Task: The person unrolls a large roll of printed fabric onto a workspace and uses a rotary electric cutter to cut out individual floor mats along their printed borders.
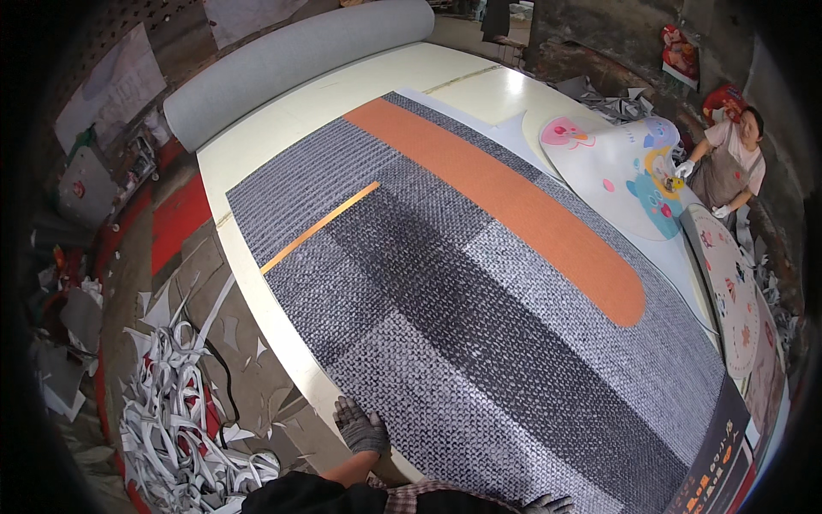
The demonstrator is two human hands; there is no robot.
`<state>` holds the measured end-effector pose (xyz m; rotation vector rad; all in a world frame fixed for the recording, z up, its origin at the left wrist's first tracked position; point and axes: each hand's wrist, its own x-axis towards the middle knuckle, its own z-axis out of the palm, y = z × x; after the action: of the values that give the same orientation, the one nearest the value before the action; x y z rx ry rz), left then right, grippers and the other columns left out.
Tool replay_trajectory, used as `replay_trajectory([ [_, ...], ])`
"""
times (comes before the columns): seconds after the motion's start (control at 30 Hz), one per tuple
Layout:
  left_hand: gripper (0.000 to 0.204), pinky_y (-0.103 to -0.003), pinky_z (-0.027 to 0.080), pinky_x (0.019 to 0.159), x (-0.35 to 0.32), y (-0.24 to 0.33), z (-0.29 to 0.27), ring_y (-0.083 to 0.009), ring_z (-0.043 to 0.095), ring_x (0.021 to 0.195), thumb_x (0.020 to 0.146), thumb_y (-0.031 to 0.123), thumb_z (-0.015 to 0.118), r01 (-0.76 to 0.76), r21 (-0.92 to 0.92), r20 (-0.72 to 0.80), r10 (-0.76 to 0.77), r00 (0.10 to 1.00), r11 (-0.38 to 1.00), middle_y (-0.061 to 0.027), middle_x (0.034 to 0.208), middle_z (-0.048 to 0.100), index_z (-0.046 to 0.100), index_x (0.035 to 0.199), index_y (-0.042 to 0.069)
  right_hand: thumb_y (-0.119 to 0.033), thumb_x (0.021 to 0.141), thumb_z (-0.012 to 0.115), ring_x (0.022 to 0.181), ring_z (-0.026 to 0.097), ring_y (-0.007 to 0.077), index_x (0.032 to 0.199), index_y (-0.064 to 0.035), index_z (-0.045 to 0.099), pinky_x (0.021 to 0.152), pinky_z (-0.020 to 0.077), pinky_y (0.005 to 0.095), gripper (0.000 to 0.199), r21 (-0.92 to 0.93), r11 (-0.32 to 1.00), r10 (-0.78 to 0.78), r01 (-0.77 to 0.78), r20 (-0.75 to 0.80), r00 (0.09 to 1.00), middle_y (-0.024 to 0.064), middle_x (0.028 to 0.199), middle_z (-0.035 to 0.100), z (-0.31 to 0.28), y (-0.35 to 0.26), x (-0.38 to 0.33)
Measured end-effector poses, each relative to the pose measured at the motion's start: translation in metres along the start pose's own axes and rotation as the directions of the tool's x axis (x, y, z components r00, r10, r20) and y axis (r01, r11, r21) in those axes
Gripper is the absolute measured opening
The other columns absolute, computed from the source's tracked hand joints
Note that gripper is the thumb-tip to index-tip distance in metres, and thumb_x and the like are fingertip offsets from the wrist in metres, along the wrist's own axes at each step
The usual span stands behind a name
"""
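Gloved left hand, fingers spread flat, rests on the near edge of the grey-and-orange carpet covering the worktop. Right hand, lower frame edge, touches the carpet; its grip cannot be told.

1. A large cream worktable fills the middle of the room.
2. A grey fabric roll lies along its far edge.
3. White offcut strips litter the brown floor at near left.
4. Dark, stained walls stand far right.

Grey woven-pattern rug (orange band), cream table.
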<state>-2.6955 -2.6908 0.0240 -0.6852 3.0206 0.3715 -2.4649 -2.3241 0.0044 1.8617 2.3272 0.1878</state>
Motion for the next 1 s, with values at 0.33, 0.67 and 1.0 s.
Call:
replay_trajectory([
  [0.33,0.074,-0.045,0.003,0.107,-0.007,0.002,-0.012,-0.0358,0.007,0.132,0.077,0.034,0.042,0.012,0.023,0.023,-0.013,1.000,1.000,-0.0239,0.140,0.013,0.017,0.132,-0.009,-0.055,0.083,0.031,0.127,0.025,0.0343,0.137,-0.0198,0.024,0.094,0.0277,0.0548,0.065,0.040,0.999,0.013,-0.014,0.023,1.000,0.0129,0.142,0.019,-0.022,-0.005,-0.004],
  [0.67,0.068,-0.043,0.006,0.107,-0.008,-0.006,0.007,-0.0343,0.012,0.132,0.080,0.034,0.039,-0.126,0.073,-0.130,0.134,0.982,0.989,-0.0228,0.139,0.018,0.021,0.131,-0.008,-0.053,0.082,0.042,0.131,0.018,0.0300,0.139,-0.0164,0.014,0.102,0.0177,0.0501,0.073,-0.007,1.000,0.030,-0.030,0.110,0.993,0.0137,0.143,0.016,0.023,0.014,0.007],
  [1.0,0.069,-0.040,0.040,0.091,-0.001,0.040,-0.003,-0.0334,0.049,0.109,0.080,0.022,0.058,0.386,-0.479,0.080,-0.398,0.914,0.788,-0.0191,0.132,0.036,0.020,0.136,0.007,-0.046,0.079,0.049,0.131,0.010,0.0351,0.134,-0.0080,0.028,0.106,0.0034,0.0468,0.070,0.482,0.872,-0.207,0.087,0.202,0.957,0.0171,0.143,0.012,-0.033,0.028,0.008],
])
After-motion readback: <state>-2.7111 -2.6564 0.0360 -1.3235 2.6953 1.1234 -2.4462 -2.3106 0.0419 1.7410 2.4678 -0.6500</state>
